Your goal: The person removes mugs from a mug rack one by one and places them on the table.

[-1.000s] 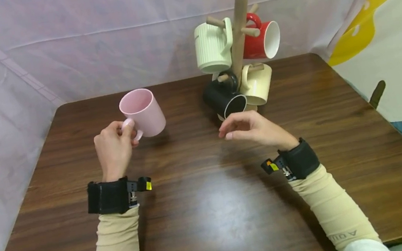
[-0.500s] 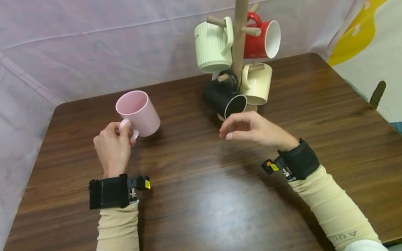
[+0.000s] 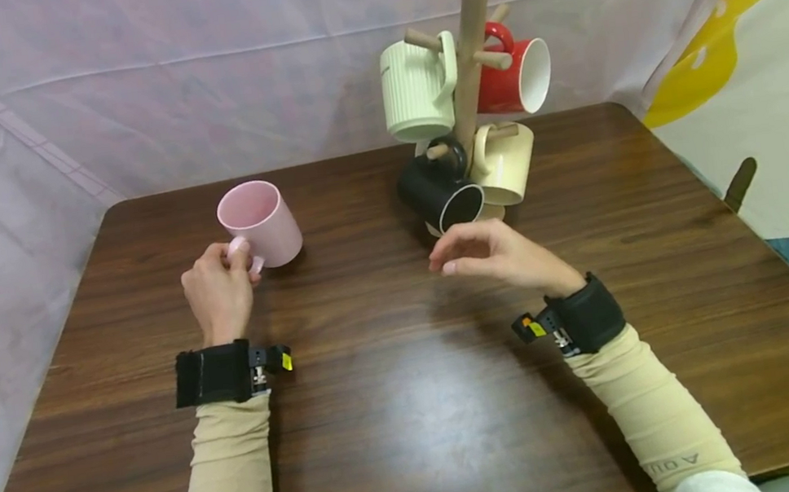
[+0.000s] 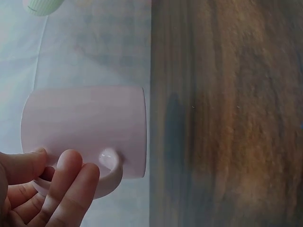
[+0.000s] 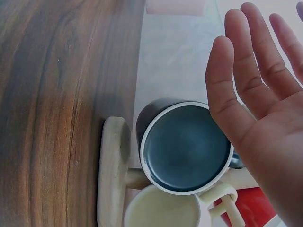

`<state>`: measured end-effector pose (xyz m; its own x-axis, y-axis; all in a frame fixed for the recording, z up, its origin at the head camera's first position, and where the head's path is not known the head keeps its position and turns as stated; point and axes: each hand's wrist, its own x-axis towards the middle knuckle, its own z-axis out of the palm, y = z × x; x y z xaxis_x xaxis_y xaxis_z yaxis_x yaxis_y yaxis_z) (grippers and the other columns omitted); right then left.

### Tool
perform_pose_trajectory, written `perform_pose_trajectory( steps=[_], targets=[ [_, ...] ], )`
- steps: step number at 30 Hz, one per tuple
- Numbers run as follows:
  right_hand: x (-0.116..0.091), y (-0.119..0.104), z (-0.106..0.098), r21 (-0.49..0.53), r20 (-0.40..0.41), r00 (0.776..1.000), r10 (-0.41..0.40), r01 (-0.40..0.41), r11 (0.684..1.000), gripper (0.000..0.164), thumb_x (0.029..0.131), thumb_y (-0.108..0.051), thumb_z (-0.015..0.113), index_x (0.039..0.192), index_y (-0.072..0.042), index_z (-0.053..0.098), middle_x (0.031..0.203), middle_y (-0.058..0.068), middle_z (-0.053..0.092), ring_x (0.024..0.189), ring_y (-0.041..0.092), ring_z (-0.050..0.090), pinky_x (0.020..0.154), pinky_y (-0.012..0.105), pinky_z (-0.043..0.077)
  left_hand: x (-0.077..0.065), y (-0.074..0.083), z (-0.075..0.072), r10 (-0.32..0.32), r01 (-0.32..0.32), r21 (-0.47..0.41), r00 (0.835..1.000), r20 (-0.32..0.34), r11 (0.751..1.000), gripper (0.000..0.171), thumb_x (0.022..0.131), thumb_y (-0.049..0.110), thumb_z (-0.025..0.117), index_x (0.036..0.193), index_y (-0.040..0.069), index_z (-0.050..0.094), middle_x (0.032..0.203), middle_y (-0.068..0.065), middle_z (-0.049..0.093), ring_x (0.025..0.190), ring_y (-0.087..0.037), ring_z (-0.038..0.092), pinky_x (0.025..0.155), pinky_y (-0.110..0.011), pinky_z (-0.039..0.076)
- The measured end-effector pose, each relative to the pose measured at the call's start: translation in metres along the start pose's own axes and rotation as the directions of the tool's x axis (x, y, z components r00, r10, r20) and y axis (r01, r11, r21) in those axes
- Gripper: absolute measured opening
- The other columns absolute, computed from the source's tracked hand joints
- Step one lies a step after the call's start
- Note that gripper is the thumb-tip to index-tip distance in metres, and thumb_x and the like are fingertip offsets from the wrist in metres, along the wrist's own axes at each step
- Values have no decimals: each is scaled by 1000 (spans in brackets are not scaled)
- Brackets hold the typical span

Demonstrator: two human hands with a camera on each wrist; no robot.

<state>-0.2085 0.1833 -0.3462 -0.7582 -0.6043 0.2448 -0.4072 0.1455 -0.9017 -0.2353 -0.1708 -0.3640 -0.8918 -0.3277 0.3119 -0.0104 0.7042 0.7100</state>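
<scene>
My left hand (image 3: 219,292) pinches the handle of a pink mug (image 3: 273,232) on the left side of the table. The mug's mouth faces up, and the left wrist view shows thumb and fingers at its handle (image 4: 113,177). Its shadow lies apart from its base there, so it appears just above the tabletop. My right hand (image 3: 503,257), fingers relaxed and holding nothing, hovers in front of a black mug (image 3: 424,189). That mug hangs tilted on a low peg of a wooden mug tree (image 3: 469,48); the right wrist view shows its dark inside.
Also on the tree hang a pale green ribbed mug (image 3: 412,92), a red mug (image 3: 499,89) and a cream mug (image 3: 512,170). The brown wooden table (image 3: 377,346) ends at a pale cloth wall (image 3: 235,93) behind. A patterned cloth (image 3: 782,149) hangs on the right.
My left hand has carried the pink mug a little to the left and slightly lower, still gripping its handle. My right hand and the mugs on the tree have stayed put.
</scene>
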Motion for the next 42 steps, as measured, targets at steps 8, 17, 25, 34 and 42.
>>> perform_pose_trajectory(
  steps=[8, 17, 25, 34, 42],
  targets=[
    [0, 1, -1, -16, 3, 1000, -9, 9, 1000, 16, 93, 6, 65, 108, 5, 69, 102, 22, 70, 96, 27, 68, 87, 31, 54, 2, -11, 4, -23, 23, 6, 999, -23, 1000, 29, 104, 21, 60, 104, -5, 72, 86, -19, 74, 68, -20, 70, 71, -30, 46],
    [0, 1, -2, -15, 11, 1000, 3, -2, 1000, 16, 93, 5, 64, 109, 4, 69, 103, 23, 70, 97, 24, 68, 88, 32, 53, 3, -14, 7, -33, 33, 6, 999, -9, 999, 30, 104, 21, 58, 104, -6, 71, 87, -21, 74, 79, -35, 73, 78, -39, 48],
    [0, 4, -2, -8, 7, 1000, -15, 15, 1000, 16, 94, 6, 63, 109, 5, 69, 102, 26, 69, 97, 24, 67, 88, 31, 53, 2, -19, 9, -36, 36, -2, 999, 19, 999, 30, 104, 22, 59, 106, -6, 71, 87, -19, 74, 61, -6, 63, 78, -35, 51],
    [1, 5, -1, -32, 15, 1000, -13, 13, 999, 16, 94, 5, 65, 109, 2, 70, 102, 19, 71, 97, 23, 68, 87, 32, 53, 1, -26, 2, -68, 72, -48, 995, 78, 996, 31, 104, 22, 59, 106, -7, 70, 92, -23, 74, 51, 15, 50, 57, -9, 41],
    [-2, 2, -4, -20, 3, 1000, -10, 10, 1000, 16, 94, 5, 65, 109, 4, 69, 102, 16, 72, 97, 23, 68, 88, 32, 53, 3, -22, 3, -70, 74, -39, 992, 102, 996, 31, 104, 21, 58, 107, -7, 70, 90, -22, 74, 53, 8, 54, 55, -10, 42]
  ],
)
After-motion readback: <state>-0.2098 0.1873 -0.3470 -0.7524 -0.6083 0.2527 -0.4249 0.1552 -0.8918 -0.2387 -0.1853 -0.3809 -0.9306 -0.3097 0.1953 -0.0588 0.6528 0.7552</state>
